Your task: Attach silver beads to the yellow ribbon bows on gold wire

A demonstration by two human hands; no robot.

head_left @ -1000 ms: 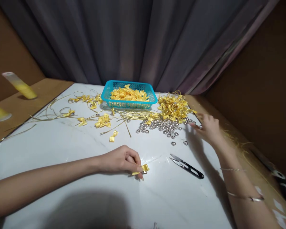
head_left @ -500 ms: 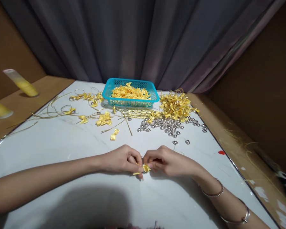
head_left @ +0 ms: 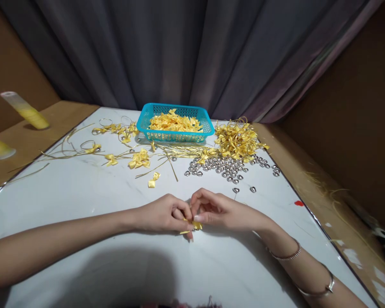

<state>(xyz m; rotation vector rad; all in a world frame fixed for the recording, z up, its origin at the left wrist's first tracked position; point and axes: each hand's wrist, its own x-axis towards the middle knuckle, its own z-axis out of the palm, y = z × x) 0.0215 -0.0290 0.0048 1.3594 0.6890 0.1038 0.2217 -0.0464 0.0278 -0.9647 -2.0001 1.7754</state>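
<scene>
Yellow ribbon bow (head_left: 197, 225): between fingertips, seemingly mid-adjustment
Left hand (head_left: 165, 214): pinching it
Right hand (head_left: 218, 210): closure unclear
Next pinch: likely steady

The white table (head_left: 211, 265) bears a blue basket (head_left: 176, 134), yellow bows (head_left: 139, 158), gold cords (head_left: 186, 151) and silver beads (head_left: 231, 166).

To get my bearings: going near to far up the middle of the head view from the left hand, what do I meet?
Bare left hand → small folded yellow satin ribbon piece → bundle of straight gold cords → blue perforated plastic basket → dark grey fabric curtain.
</scene>
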